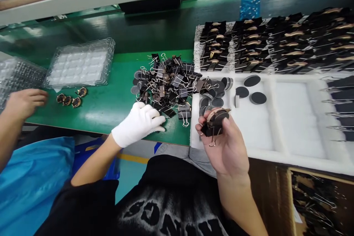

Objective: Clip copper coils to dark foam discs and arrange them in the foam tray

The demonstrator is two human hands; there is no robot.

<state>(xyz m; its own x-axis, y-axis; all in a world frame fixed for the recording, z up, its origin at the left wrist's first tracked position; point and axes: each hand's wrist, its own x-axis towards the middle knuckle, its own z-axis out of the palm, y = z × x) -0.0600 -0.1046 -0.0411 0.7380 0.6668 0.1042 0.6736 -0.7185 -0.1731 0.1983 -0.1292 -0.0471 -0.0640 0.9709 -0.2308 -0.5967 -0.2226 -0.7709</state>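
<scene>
My bare right hand [225, 143] was up off the bench, thumb and fingers pinched round a small black binder clip with wire handles clamped over a dark round disc and a copper-coloured coil [215, 122]. That little stack sat just above the near edge of the white foam tray with long compartments [287, 118]. It looked light, I judged, and stiff where the clip's steel body was, but the coil's thin edge seemed the delicate part, so the clip body was the place to hold, not the coil or the springy wire loops, which would swing.

My left hand [139, 121], in a white cotton glove, lay curled, fingers drawn together, at the near edge of the heap of loose black binder clips [168, 84]; whether it actually nipped one I couldn't tell. The glove might slide on smooth steel, I reckoned.

The heap rested on a green bench mat [110, 99], glossy and flat. Loose dark round discs [253, 88] lay in the foam tray, and behind them stood rows of finished clipped assemblies [265, 42]. To the far left a stack of clear plastic blister trays [81, 62] sat near three small copper-rimmed coils [71, 97], and another person's bare hand [24, 101] rested just beside those. A brown cardboard box of clips [318, 199] stood low on my right.
</scene>
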